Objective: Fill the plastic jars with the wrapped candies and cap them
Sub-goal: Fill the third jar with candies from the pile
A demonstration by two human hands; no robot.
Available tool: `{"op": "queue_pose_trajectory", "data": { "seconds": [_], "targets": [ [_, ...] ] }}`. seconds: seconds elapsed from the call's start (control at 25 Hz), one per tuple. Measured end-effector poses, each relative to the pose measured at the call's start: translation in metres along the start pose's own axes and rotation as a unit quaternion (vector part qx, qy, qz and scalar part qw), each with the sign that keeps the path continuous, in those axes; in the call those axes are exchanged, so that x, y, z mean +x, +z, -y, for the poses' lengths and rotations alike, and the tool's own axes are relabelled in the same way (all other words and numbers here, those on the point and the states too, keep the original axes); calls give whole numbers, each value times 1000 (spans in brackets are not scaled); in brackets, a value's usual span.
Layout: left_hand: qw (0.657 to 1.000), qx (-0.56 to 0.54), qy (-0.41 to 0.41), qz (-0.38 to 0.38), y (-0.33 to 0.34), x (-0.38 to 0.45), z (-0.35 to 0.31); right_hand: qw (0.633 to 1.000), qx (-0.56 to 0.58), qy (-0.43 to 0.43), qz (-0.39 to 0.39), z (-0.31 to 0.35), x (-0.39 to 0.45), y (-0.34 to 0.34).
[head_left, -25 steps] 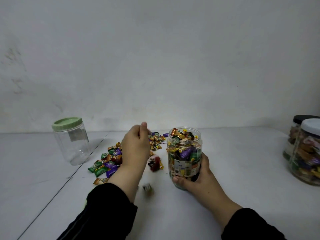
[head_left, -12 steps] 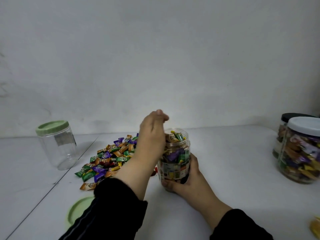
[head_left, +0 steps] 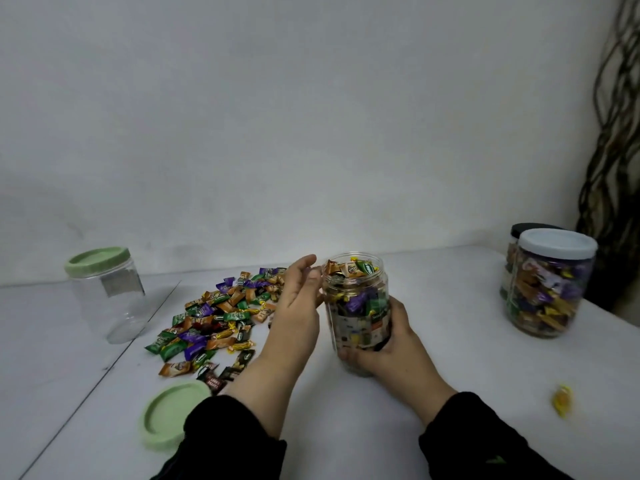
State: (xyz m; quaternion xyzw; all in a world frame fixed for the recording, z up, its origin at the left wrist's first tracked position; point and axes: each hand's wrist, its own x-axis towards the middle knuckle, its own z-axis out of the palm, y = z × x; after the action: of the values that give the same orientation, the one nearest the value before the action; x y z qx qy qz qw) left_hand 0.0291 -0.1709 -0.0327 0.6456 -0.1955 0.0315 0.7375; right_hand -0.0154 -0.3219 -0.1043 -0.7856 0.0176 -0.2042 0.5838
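- The lower back of the open jar (head_left: 356,306) is hidden by the right hand (head_left: 384,344), whose fingers are curled round its base; the fingertips are blurred.
- The jar is held upright at the table's centre, uncapped, filled to the rim with wrapped candies.
- The left hand (head_left: 299,306) is seen just at the jar's 9 o'clock side, fingers straight and loosely together, holding nothing; whether it touches the jar cannot be told.
- Part of the loose candy pile (head_left: 218,317), at 10 o'clock from the jar, is covered by the left hand and forearm.
- The green lid (head_left: 166,414) at 8 o'clock is partly cut off by the black sleeve.
- An empty green-capped jar (head_left: 107,292) stands at far 9 o'clock.
- At 3 o'clock, a black-lidded jar (head_left: 516,258) is mostly hidden behind a white-lidded filled jar (head_left: 550,285).
- A blurred yellow candy (head_left: 561,400) lies at 4 o'clock.
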Motion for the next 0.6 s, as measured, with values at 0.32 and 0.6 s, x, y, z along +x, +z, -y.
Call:
{"op": "queue_pose_trajectory", "data": {
  "seconds": [0.32,0.6],
  "targets": [
    [971,165,-97,146,66,-46,41,988,-34,35,-150,14,-102,-98],
    [837,434,62,328,155,-81,74,954,-91,43,-284,1,-170,-194]
  ]
}}
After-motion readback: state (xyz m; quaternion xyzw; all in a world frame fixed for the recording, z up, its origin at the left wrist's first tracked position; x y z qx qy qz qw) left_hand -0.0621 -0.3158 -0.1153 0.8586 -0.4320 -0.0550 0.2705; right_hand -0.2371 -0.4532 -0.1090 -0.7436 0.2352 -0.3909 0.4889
